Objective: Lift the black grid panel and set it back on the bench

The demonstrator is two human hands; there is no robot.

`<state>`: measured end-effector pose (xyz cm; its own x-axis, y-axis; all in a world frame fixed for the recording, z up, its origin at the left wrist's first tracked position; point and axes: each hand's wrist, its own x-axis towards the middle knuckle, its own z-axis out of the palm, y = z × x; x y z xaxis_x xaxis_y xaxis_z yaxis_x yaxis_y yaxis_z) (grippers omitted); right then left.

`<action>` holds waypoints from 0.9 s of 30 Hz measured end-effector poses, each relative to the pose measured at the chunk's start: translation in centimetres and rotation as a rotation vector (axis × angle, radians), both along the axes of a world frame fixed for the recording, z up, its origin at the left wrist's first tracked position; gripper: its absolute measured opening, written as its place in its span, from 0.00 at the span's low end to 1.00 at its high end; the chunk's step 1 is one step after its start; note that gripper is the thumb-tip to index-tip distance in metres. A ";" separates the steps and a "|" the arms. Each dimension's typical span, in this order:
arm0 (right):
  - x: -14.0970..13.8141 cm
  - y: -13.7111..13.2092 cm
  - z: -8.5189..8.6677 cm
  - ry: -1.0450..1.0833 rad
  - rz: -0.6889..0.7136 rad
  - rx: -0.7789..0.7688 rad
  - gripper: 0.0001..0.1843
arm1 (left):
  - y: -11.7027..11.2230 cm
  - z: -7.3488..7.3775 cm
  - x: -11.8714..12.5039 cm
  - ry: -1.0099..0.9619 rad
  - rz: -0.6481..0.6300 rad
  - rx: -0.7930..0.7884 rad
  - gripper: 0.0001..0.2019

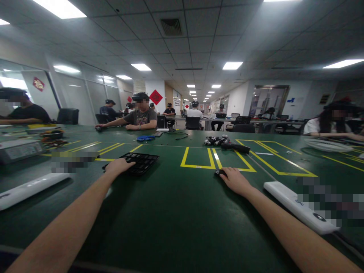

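My left hand (118, 167) holds the near left edge of a flat black tray (143, 163) divided into several small compartments. The thumb lies over its rim, and the other fingers are mostly hidden. To the right, my right hand (235, 181) is closed on a small black block-shaped object (220, 172) low at the green tabletop. That object's kind is too small to make out. Just beyond the right hand, yellow tape outlines (212, 159) mark the table.
White power strips lie left (34, 189) and right (301, 208). Bundled cables (217, 140) with a black cylindrical thing (237, 148) sit farther back, as does a blue item (146, 138). A grey box (21, 151) stands at left. Other people sit around the table, one opposite (140, 115).
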<state>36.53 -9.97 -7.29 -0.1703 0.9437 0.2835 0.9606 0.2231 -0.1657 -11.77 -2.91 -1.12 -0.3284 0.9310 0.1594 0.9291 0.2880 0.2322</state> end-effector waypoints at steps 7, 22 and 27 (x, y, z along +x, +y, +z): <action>-0.2 0.1 0.0 0.067 -0.035 -0.027 0.24 | 0.2 -0.1 0.8 0.137 -0.056 -0.154 0.29; -4.9 -2.0 1.5 0.400 0.193 -0.085 0.23 | -1.7 0.0 7.4 0.057 -0.250 0.035 0.20; -6.0 -3.1 1.2 0.547 0.288 -0.112 0.23 | -5.1 -1.7 16.3 -0.304 -0.587 0.281 0.13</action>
<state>30.52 -13.03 -6.12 -0.2803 0.9105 0.3038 0.6341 0.4133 -0.6535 4.50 -8.05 -2.77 0.1461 0.9049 0.3998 0.7947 -0.3480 0.4973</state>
